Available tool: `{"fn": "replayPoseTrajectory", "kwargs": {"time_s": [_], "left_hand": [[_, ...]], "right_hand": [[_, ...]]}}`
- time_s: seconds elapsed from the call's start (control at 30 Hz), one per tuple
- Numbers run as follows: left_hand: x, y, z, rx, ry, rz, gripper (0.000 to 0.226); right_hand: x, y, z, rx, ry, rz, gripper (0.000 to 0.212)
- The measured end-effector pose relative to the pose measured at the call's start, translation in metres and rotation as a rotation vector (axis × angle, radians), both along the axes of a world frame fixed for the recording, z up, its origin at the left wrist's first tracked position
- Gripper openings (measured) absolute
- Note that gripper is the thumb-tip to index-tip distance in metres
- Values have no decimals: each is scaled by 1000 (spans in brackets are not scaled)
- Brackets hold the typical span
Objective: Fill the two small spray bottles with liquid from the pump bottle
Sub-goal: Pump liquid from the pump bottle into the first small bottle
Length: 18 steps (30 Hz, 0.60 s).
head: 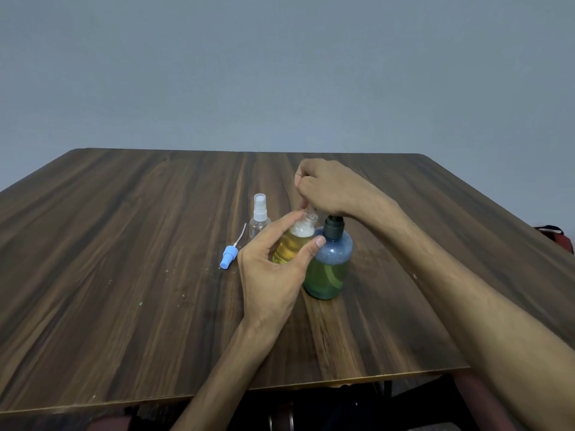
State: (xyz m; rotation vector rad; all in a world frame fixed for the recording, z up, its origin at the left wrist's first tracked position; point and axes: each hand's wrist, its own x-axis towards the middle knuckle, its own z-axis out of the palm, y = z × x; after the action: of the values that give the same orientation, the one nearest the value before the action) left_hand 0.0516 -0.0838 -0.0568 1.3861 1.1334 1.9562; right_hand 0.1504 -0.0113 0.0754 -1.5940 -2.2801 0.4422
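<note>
Our left hand (pixel 273 269) wraps its fingers (pixel 281 227) and thumb around the open spray bottle (pixel 294 244), gripping it upright, neck toward twelve o'clock, its mouth just under the pump's spout. Yellow liquid fills most of it, topped with white foam near the neck. Our right hand (pixel 326 188) presses down on the head of the pump bottle (pixel 329 269), its fingers curled loosely closed over the top; the head itself is mostly hidden beneath the palm. The pump bottle stands upright, touching the held bottle at its three o'clock side, with green-yellow liquid in its lower half.

At ten o'clock from the held bottle the second spray bottle (pixel 259 217) stands upright, clear, with its white sprayer on. Farther out at nine o'clock the blue sprayer cap (pixel 229 256) lies on its side, its thin dip tube pointing toward one o'clock.

All this rests near the middle of a dark wood-grain table (pixel 124 275), flecked with pale specks. Behind it rises a plain grey-blue wall (pixel 280 73).
</note>
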Motion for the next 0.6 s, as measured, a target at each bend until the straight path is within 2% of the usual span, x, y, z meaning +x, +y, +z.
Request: {"fn": "replayPoseTrajectory", "kwargs": {"time_s": [0.6], "left_hand": [[1, 0, 1, -11, 6, 9, 45]], "right_hand": [[-1, -1, -1, -51, -21, -3, 22]]}}
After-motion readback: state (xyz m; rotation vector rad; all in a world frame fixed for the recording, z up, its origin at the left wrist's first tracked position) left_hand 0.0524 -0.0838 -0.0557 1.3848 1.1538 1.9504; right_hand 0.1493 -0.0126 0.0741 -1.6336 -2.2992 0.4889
